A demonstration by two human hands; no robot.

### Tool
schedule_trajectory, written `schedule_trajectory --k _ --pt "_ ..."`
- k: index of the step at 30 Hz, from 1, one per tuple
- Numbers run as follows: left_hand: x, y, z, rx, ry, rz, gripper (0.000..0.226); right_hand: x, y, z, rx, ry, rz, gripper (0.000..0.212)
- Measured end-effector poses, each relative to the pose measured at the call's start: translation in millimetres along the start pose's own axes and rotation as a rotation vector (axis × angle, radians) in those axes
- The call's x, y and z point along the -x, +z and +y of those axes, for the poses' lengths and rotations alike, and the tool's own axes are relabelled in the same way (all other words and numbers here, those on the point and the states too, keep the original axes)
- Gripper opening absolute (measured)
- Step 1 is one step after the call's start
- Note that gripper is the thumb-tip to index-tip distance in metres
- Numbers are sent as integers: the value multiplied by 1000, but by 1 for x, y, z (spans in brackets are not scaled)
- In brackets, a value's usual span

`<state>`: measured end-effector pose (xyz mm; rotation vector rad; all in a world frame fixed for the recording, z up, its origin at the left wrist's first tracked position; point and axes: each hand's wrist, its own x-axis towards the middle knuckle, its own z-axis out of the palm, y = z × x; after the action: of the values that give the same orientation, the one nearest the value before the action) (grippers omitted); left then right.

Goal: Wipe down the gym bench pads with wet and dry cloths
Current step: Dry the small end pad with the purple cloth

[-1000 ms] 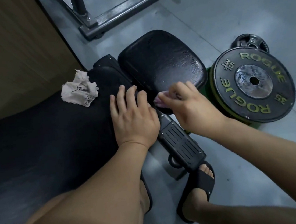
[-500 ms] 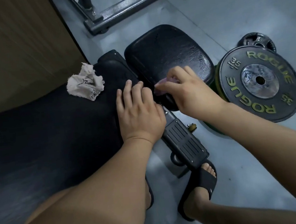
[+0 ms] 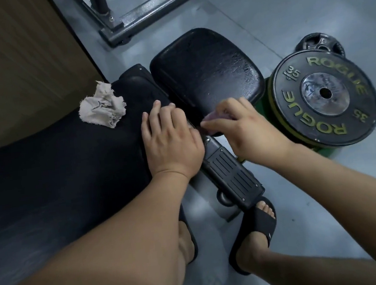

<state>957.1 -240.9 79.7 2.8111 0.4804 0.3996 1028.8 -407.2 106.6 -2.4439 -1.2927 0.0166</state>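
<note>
Left hand: the left hand (image 3: 170,139) lay flat, fingers straight, on the end of the long pad (image 3: 57,167), holding nothing.
Right hand: the right hand (image 3: 245,127) pinched a pink cloth (image 3: 212,117) against the near edge of the seat pad (image 3: 205,71).
Spare: a crumpled beige cloth (image 3: 102,107) sat near the long pad's far edge.
Risk: the pink cloth could likely snag in the gap between the pads, and a jolt might tip the beige cloth to the floor.
</note>
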Motion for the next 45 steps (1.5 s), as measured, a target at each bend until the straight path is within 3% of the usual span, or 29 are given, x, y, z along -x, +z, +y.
schedule_trajectory --k 3,6,8,12,16,22,26,31,36,42,45 --pt "1 1 0 -10 5 8 30 -19 -4 12 -8 60 81 39" --pt "1 2 1 -30 8 9 29 -37 7 28 -26 265 293 27" --pt "1 2 1 -33 6 11 29 -24 20 16 -31 306 390 25" --pt "2 2 3 -42 6 4 30 19 45 -25 -64 246 432 30" --pt "2 4 3 -50 3 17 31 21 48 -14 -85 241 489 28" --pt "3 6 4 -71 26 31 26 12 68 -37 -256 555 877 38" --pt "3 7 3 -84 25 42 27 12 71 -45 -340 638 911 41" --pt "2 8 4 -87 23 41 25 -6 54 -8 -450 963 1066 40" --pt "2 10 3 -81 21 56 26 9 79 -63 -564 946 965 50" --pt "2 11 3 -106 6 34 35 -4 65 -4 -645 1186 991 41" --pt "2 12 4 -110 5 28 34 -10 74 -18 -726 1270 991 38"
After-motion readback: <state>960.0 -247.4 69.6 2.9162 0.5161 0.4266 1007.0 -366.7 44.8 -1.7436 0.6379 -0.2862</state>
